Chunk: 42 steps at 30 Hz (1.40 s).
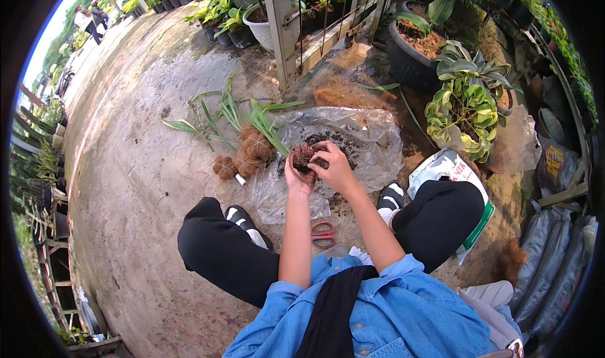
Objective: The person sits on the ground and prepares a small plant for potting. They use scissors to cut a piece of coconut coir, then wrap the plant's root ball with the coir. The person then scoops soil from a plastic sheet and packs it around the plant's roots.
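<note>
My left hand [300, 181] cups a dark root ball [301, 161] with soil and fine roots. Long green leaves [267, 124] with pale edges reach up and left from beside it. The thumb and fingers of my right hand [336, 169] pinch the same root ball from the right. Beneath both hands lies a clear plastic sheet [378, 126] bearing loose dark potting soil [347, 145]. Several fibre-wrapped balls [255, 145] bound with pale thread sit left of the sheet, some with leafy shoots. Next to them rests a small thread spool [241, 180].
Red-handled scissors [323, 235] lie on the concrete floor [127, 169] between my feet. A white and green sack [477, 233] stands by my right knee. Loose brown fibre [345, 97], a large black pot [411, 65] and a metal gate post [280, 37] are beyond the sheet.
</note>
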Each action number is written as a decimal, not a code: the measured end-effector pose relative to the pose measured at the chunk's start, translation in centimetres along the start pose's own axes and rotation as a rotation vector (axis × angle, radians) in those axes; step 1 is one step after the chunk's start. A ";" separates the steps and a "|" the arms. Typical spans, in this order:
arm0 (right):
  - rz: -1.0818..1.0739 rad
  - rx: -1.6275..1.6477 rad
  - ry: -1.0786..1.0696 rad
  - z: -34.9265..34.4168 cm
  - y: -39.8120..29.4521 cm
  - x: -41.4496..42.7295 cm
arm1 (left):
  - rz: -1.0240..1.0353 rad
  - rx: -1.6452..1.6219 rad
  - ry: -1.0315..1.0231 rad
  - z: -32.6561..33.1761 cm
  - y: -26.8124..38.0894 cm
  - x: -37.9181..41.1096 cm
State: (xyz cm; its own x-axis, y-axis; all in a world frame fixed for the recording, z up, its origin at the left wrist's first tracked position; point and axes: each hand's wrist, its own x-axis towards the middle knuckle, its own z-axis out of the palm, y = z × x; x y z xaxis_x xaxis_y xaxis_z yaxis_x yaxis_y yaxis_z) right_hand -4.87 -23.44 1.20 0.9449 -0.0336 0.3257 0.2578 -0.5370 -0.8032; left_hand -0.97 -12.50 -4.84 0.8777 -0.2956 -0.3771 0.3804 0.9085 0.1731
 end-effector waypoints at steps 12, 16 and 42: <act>0.238 0.271 0.058 0.8 2.3 0.7 | -0.035 0.136 0.133 -2.5 -0.5 1.9; 0.320 0.489 0.066 1.2 2.6 1.1 | -0.011 0.042 0.112 -3.2 0.0 2.1; 0.378 0.025 -0.171 3.0 1.7 0.6 | 0.150 -0.023 0.195 -3.2 0.1 2.2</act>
State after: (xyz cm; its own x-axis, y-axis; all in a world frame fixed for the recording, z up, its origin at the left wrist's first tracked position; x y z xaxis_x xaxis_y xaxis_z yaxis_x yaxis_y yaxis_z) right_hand -3.23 -21.86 -1.49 0.9933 -0.0826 -0.0807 -0.1111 -0.4931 -0.8628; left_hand 0.07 -12.15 -8.56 0.8499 -0.0966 -0.5180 0.2415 0.9451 0.2202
